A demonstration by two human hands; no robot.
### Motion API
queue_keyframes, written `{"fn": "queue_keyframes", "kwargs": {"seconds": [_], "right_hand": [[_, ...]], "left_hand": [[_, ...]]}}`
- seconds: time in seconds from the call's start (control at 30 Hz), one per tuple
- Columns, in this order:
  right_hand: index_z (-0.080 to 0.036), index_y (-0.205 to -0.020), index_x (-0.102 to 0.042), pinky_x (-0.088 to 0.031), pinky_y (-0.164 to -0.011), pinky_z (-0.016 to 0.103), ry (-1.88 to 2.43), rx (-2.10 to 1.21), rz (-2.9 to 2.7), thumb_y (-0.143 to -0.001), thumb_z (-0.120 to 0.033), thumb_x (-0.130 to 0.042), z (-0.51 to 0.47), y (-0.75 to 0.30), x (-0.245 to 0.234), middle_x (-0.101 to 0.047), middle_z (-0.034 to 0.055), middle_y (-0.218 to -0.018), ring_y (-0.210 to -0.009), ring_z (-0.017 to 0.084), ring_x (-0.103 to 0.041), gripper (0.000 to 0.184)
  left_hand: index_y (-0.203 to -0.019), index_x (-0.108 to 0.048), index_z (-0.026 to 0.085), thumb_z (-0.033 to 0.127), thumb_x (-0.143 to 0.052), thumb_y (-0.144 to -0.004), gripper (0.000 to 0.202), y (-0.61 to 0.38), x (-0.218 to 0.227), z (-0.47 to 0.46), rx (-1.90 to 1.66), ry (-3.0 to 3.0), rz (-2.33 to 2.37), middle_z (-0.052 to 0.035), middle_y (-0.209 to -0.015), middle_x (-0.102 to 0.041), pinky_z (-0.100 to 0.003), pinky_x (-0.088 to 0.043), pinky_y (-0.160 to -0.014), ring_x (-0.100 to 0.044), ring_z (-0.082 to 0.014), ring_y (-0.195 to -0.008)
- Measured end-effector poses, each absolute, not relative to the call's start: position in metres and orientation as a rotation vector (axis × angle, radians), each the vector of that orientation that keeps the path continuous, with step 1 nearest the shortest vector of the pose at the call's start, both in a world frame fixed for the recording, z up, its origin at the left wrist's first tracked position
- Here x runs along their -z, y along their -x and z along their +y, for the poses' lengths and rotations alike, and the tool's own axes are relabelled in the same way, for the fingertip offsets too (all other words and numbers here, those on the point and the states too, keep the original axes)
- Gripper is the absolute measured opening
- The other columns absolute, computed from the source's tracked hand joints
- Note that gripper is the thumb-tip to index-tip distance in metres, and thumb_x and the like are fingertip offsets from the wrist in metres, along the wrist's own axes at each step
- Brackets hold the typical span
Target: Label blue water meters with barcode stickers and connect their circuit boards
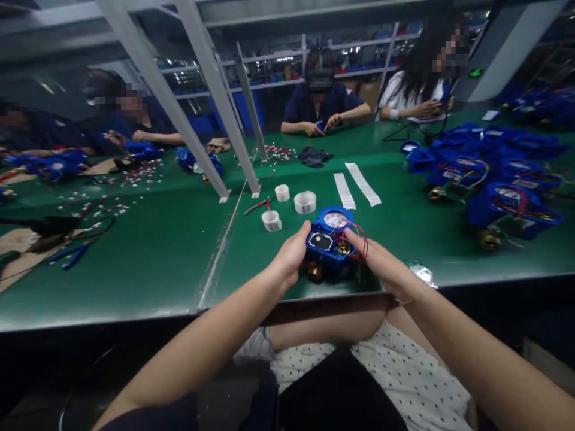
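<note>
I hold a blue water meter [331, 238] with a white dial, red wires and brass fittings at the near edge of the green table [157, 263]. My left hand [291, 256] grips its left side, thumb on top. My right hand [381, 263] is closed on its right side, fingers by the red wires. Three white tape rolls [305, 202] lie just beyond the meter, with red-handled cutters [257, 206] beside them.
Two white label strips [354, 185] lie past the meter. A pile of blue meters [485, 179] fills the right side. Metal frame struts [211, 102] rise at centre-left. Blue pliers [72, 256] and small white parts lie left. Other people work across the table.
</note>
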State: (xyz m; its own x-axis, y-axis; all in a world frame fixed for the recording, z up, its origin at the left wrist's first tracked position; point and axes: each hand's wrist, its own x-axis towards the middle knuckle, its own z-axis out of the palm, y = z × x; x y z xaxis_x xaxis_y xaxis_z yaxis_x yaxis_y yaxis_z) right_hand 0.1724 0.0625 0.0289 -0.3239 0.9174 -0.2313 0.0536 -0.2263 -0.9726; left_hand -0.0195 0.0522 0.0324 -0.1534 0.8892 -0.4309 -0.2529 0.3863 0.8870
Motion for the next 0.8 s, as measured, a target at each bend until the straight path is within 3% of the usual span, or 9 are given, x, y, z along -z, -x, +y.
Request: {"fn": "queue_keyframes", "kwargs": {"seconds": [0.2,0.4,0.53,0.7,0.8], "right_hand": [[-0.015,-0.108,-0.075,-0.06,-0.085,0.036,1.21,-1.824,-1.072,-0.092,-0.04,-0.07,0.113,-0.193,-0.037,-0.08,0.0084,-0.097,-0.08,0.021,-0.074,0.03],[-0.015,-0.107,-0.074,-0.059,-0.076,0.031,1.182,-1.761,-1.107,-0.09,-0.032,-0.072,0.145,-0.192,-0.037,-0.08,0.0064,-0.09,-0.074,0.019,-0.072,0.024],[-0.019,-0.114,-0.073,-0.057,-0.087,0.032,1.18,-1.713,-1.198,-0.092,-0.043,-0.073,0.147,-0.192,-0.036,-0.079,0.0045,-0.098,-0.09,0.02,-0.072,0.033],[-0.023,-0.109,-0.074,-0.048,-0.107,0.037,1.37,-1.518,-1.377,-0.088,-0.08,-0.058,0.136,-0.217,-0.024,-0.077,0.0029,-0.105,-0.11,0.023,-0.066,0.063],[-0.025,-0.12,-0.071,-0.043,-0.115,0.039,1.238,-1.607,-1.502,-0.083,-0.082,-0.061,0.131,-0.24,-0.013,-0.073,0.0043,-0.123,-0.124,0.026,-0.061,0.069]], "left_hand": [[-0.108,-0.071,0.023,0.053,-0.06,-0.096,0.035,0.015,-0.04,0.084,-0.976,-0.727,1.284,-0.0056,-0.094,-0.075,-0.029,-0.053,-0.065,-0.068,-0.0192,-0.077],[-0.103,-0.071,0.021,0.057,-0.068,-0.089,0.039,0.028,-0.031,0.116,-0.953,-0.793,1.257,-0.0046,-0.082,-0.071,-0.029,-0.051,-0.068,-0.064,-0.0176,-0.069],[-0.11,-0.071,0.024,0.067,-0.071,-0.084,0.051,0.034,-0.02,0.124,-0.963,-0.855,1.225,-0.0059,-0.089,-0.072,-0.028,-0.05,-0.063,-0.065,-0.0177,-0.068],[-0.109,-0.072,0.022,0.073,-0.068,-0.083,0.058,0.037,-0.009,0.122,-1.005,-0.873,1.187,-0.0087,-0.09,-0.073,-0.027,-0.047,-0.057,-0.066,-0.0187,-0.066],[-0.107,-0.072,0.022,0.073,-0.068,-0.084,0.056,0.038,-0.011,0.119,-0.983,-0.896,1.123,-0.0106,-0.09,-0.075,-0.028,-0.045,-0.056,-0.07,-0.0241,-0.069]]}}
